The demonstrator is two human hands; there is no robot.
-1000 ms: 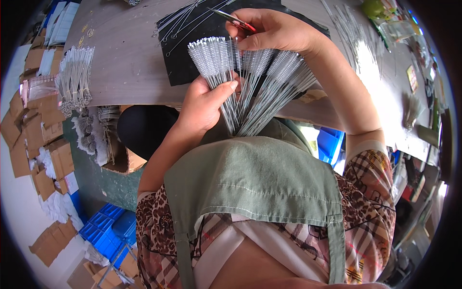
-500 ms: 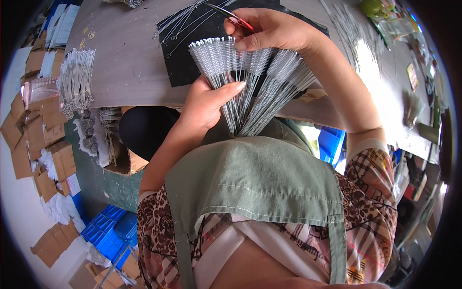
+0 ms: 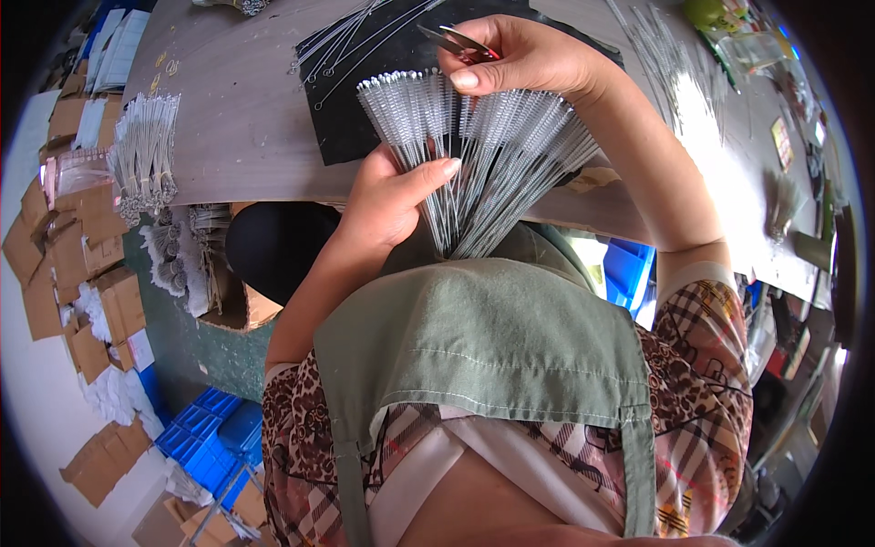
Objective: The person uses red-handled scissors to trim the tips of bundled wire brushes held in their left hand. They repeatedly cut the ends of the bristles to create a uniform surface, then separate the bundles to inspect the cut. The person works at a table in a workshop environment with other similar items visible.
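A fanned bundle of thin wire brushes [image 3: 519, 137] with white bristle tips spreads out over the table's near edge, its wire stems meeting at my apron. My left hand [image 3: 387, 196] is closed around the left part of the bundle, thumb lying across the stems. Above the bristle ends, my right hand [image 3: 510, 59] grips small red-handled scissors [image 3: 465, 46], their dark blades pointing left. The right thumb is close to the brush tips; whether it touches them I cannot tell. Beneath lies a black mat [image 3: 337, 109].
Loose looped wires [image 3: 355, 46] lie on the mat's far left. A tied bunch of brushes [image 3: 146, 150] rests at the table's left edge, and more brushes [image 3: 670, 73] lie to the right. Cardboard boxes [image 3: 82, 228] and blue crates [image 3: 205, 438] stand at the left.
The right hand and scissors have shifted slightly right, and the blades have turned. A gap in the brush fan has moved toward the left part of the bundle. My left hand stays nearly still.
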